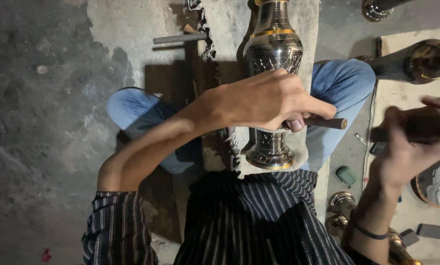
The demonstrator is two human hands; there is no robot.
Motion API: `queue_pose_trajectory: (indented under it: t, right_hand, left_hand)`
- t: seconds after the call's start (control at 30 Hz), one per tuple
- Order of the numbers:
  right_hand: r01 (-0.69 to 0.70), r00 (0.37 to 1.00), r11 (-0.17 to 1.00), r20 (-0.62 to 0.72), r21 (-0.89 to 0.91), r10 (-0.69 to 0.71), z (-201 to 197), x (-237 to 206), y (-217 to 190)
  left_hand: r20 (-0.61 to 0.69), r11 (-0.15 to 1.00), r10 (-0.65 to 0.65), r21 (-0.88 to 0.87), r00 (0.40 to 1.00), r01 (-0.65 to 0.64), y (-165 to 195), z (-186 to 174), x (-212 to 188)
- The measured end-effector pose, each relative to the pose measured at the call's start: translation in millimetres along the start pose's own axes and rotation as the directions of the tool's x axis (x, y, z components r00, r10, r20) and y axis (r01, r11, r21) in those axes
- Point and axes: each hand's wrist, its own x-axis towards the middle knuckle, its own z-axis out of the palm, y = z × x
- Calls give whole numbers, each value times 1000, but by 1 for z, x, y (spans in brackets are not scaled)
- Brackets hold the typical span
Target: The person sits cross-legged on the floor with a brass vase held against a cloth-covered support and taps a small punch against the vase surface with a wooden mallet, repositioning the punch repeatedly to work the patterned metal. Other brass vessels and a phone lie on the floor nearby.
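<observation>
Left hand (264, 100) at frame centre is closed around a thin metal punch (327, 122), resting on an engraved metal vase (273, 54) lying across the lap, centre top. Right hand (406, 147), right edge, grips a dark blurred mallet (421, 128). More vases (416, 61) upper right.

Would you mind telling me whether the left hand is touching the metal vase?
Touching. The head view shows the left hand lying across the vase, its fingers wrapped around a chisel, with no gap visible between hand and vase body.
</observation>
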Motion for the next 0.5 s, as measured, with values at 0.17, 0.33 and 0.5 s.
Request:
queue_pose_trajectory:
  t: [0.17,0.33,0.5]
  right_hand:
    - [412,907,670,352,-618,-232,4,11,-25]
    - [456,875,730,405,-508,-265,-8,11,-7]
    - [165,948,944,311,-287,-71,-33,9,10]
  left_hand:
    - [51,998,-58,-6,997,59,1,0,-1]
    - [-50,1000,-19,20,999,20,1,5,-12]
    - [-23,995,-90,36,996,91,-1,6,-12]
